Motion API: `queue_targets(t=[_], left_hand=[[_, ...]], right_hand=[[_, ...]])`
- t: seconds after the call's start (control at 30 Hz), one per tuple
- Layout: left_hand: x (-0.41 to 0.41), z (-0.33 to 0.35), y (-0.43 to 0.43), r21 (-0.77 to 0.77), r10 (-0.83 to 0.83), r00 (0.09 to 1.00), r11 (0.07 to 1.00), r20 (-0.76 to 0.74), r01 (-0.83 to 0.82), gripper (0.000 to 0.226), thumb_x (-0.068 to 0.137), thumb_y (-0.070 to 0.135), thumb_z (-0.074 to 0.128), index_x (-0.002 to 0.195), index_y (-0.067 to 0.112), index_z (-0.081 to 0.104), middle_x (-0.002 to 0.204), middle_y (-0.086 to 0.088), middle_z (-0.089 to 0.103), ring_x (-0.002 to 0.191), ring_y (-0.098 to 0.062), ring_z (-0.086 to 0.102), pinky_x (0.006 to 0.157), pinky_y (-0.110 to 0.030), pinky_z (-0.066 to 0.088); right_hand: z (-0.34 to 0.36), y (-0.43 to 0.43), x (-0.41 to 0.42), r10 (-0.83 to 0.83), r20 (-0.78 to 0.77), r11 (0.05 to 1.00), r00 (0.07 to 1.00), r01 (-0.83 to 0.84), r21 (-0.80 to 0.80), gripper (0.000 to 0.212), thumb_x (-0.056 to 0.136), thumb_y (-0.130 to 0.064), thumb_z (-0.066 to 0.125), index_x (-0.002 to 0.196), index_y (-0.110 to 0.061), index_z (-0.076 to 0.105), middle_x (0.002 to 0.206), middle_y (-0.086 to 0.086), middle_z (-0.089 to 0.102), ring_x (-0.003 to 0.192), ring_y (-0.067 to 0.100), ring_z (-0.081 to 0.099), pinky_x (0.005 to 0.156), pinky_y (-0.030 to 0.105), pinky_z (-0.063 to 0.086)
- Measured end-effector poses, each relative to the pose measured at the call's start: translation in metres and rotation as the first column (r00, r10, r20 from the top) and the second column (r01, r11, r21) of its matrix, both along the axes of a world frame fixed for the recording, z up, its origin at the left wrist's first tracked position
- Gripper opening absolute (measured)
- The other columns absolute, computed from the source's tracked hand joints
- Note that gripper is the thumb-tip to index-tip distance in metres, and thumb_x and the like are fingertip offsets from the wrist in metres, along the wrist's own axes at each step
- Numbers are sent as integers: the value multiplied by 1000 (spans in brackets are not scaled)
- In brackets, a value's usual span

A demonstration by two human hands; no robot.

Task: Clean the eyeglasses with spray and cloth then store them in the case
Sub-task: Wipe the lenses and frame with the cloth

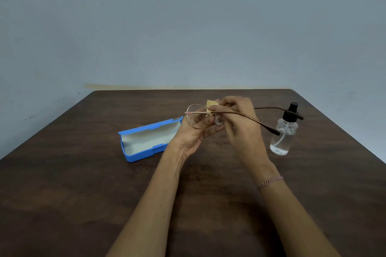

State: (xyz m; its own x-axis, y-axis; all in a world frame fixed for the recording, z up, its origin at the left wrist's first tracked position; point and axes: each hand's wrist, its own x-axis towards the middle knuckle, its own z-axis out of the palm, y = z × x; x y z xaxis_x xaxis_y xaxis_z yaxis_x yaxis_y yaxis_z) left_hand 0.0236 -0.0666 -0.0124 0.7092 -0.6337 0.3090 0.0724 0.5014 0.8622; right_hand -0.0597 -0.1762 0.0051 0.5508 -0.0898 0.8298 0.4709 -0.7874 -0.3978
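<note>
"Beyond the far edge of the tabletop, what does the room show?"

"A plain grey-blue wall with a yellowish stain low down. The tabletop is dark brown wood grain, its far corners rounded."

"And the containers?"

"A blue case lies open left of centre, its lid tipped back and only its pale lining showing inside. A clear spray bottle with a black pump stands upright near the right edge. A thin tube shows inside it."

"Where are the eyeglasses?"

"Held above the middle of the tabletop, temples unfolded toward the bottle. The left hand has its grip round the frame at the lens nearer the case. The right hand has its grip pinching a yellow cloth at the other lens."
</note>
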Motion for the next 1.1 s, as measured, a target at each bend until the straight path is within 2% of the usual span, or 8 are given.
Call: queue_targets(t=[0.13, 0.27, 0.47, 0.63, 0.8, 0.97, 1.03, 1.1], left_hand=[[-3, 3, 0, 17, -11, 1000, 1000, 20, 10, 53, 40, 40, 93, 87, 20, 76, 81, 2, 74, 77, -10, 70, 65, -24, 57], [-2, 4, 2, 27, 12, 999, 1000, 31, -13, 64, 44, 39, 90, 100, 16, 68, 88, 1, 74, 81, -11, 70, 66, -23, 57], [-4, 4, 3, 25, 16, 999, 1000, 52, -18, 28, 54, 28, 81, 80, 20, 76, 79, 2, 74, 75, -10, 70, 62, -22, 56], [-6, 5, 5, 78, 54, 998, 995, 40, -57, 20, 86, -3, 52, 94, 10, 64, 75, 0, 73, 69, -10, 69, 61, -21, 55], [-6, 8, 4, 39, 62, 997, 997, 44, -63, 26, 66, 20, 65, 91, 20, 74, 78, -1, 73, 72, -12, 70, 62, -23, 56], [-6, 6, 5, 62, 65, 996, 996, 56, -69, 15, 75, 8, 64, 83, 17, 73, 80, 0, 73, 74, -12, 70, 62, -23, 56], [-5, 5, 5, 55, 59, 996, 996, 69, -63, 14, 70, 12, 73, 81, 20, 76, 78, 1, 73, 74, -12, 70, 62, -23, 56], [-4, 5, 4, 34, 41, 998, 998, 55, -43, 31, 56, 25, 81, 86, 17, 74, 77, -1, 73, 75, -13, 71, 63, -24, 57]], right_hand=[[-1, 0, 0, -39, 65, 996, 997, 44, -74, 27, 88, -3, 53, 105, -15, 70, 108, 3, 51, 101, 4, 43, 85, 8, 38], [-1, -1, 1, -3, 116, 990, 993, 19, -137, 27, 86, -4, 55, 104, -13, 72, 108, 1, 49, 100, 14, 47, 86, 10, 38], [-1, -4, -1, -30, 125, 987, 992, 49, -156, 27, 88, -13, 51, 105, -12, 72, 109, -3, 46, 103, 11, 43, 87, 14, 40], [-2, -6, 0, 6, 145, 983, 989, 21, -183, 28, 93, -21, 49, 106, -12, 72, 110, 2, 50, 103, 18, 46, 85, 22, 44], [1, -8, -1, -50, 158, 988, 986, 72, -135, 49, 98, -40, 34, 102, -10, 73, 109, -1, 47, 101, 17, 45, 86, 16, 40], [-4, -3, 2, -27, 165, 983, 986, 56, -175, 26, 90, -17, 50, 102, -12, 73, 110, 1, 49, 103, 18, 45, 86, 18, 41], [-3, -6, 3, -46, 169, 981, 985, 76, -178, 28, 92, -23, 49, 101, -12, 73, 108, 4, 51, 102, 18, 45, 85, 20, 42], [-2, -7, 2, -74, 178, 981, 981, 104, -163, 30, 93, -24, 46, 100, -12, 73, 106, 4, 52, 100, 18, 45, 84, 19, 42]])
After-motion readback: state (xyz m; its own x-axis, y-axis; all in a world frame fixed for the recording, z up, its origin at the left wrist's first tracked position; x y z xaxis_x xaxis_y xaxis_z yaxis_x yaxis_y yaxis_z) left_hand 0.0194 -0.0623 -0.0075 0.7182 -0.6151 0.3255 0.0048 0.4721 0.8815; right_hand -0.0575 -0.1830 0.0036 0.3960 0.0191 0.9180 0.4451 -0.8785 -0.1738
